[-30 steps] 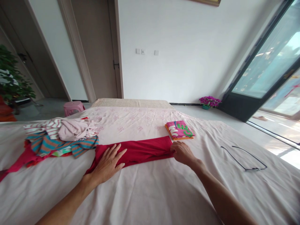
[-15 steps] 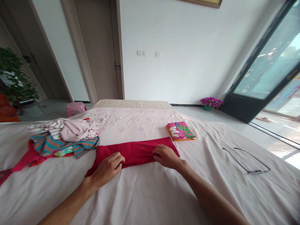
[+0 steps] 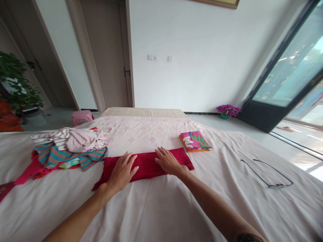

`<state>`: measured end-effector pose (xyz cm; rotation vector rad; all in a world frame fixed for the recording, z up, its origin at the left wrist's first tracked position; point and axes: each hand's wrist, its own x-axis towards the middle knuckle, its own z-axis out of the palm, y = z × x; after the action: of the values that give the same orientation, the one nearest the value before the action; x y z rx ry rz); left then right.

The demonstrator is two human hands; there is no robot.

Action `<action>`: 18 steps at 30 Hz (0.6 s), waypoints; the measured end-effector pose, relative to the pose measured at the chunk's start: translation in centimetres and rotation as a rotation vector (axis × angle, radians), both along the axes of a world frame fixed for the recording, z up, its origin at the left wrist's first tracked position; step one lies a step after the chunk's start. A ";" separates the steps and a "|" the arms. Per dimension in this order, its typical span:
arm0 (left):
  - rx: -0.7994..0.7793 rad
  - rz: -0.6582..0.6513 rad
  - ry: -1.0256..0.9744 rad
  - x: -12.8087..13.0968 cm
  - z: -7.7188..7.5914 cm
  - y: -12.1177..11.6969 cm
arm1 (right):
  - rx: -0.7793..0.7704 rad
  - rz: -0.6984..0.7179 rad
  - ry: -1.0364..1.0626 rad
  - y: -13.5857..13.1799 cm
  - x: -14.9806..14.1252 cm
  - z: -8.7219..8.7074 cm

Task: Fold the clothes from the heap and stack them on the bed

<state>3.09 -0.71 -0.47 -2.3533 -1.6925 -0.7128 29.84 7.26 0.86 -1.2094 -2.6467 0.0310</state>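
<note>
A dark red garment (image 3: 146, 165), folded into a long strip, lies across the pale sheet in front of me. My left hand (image 3: 123, 171) rests flat on its left half with the fingers stretched out. On the right half lies my right hand (image 3: 168, 161), also open, its fingers pointing up and left. Neither hand grips the cloth. Just beyond the strip's right end sits a folded pink and orange garment stack (image 3: 195, 141) with green and white print.
A heap of rumpled clothes (image 3: 70, 148) lies on the left of the sheet (image 3: 151, 215). Eyeglasses (image 3: 277, 185) lie at the right. Farther off are a pink stool (image 3: 82, 117), a potted purple flower plant (image 3: 227, 111) and a leafy plant (image 3: 15, 80).
Both hands have let go of the near edge of the red garment, which they were pinching. Their fingers have straightened and moved forward onto the cloth.
</note>
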 end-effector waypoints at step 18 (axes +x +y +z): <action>-0.116 0.035 -0.282 -3.3 -1.1 0.2 | 0.000 -0.309 -0.124 4.0 5.7 -3.7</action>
<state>-0.17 -0.46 -1.58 -2.3846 -1.9293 -1.0071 35.54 11.28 -2.81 -1.6553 -2.5262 -0.0991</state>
